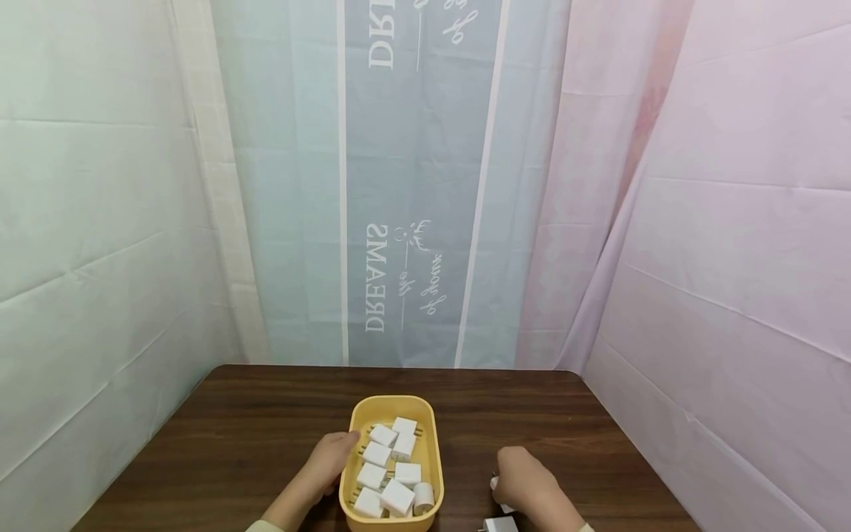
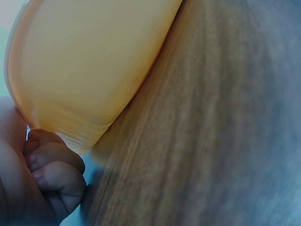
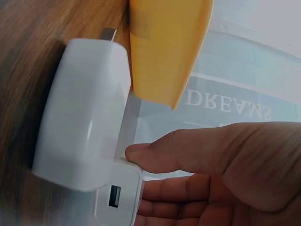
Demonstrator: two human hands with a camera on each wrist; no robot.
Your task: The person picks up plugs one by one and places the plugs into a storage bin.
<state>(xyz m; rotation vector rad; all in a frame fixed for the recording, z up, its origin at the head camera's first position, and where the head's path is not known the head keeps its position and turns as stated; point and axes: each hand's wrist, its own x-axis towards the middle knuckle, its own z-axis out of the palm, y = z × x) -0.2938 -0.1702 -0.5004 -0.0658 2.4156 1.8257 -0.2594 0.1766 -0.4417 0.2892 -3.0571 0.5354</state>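
Note:
A yellow plastic bin [image 1: 392, 401] stands on the table, holding several white USB wall chargers [image 1: 408, 473], some with metal prongs showing. My left hand [image 1: 330, 459] grips the bin's left side, thumb at the rim; the left wrist view shows its fingers [image 2: 59, 174] curled against the bin's end. To the bin's right, my right hand [image 1: 528, 482] pinches a white USB charger [image 3: 117, 197], thumb on its edge and fingers behind it. Its USB port faces the wrist camera. A second white charger [image 3: 84, 113] lies on the table right beside it, nearer the table's front.
The dark wood table [image 1: 286, 399] extends around the bin. Pale cloth hangs on the left and right, and a blue-grey curtain [image 1: 412, 185] with mirrored lettering hangs behind the table's far edge.

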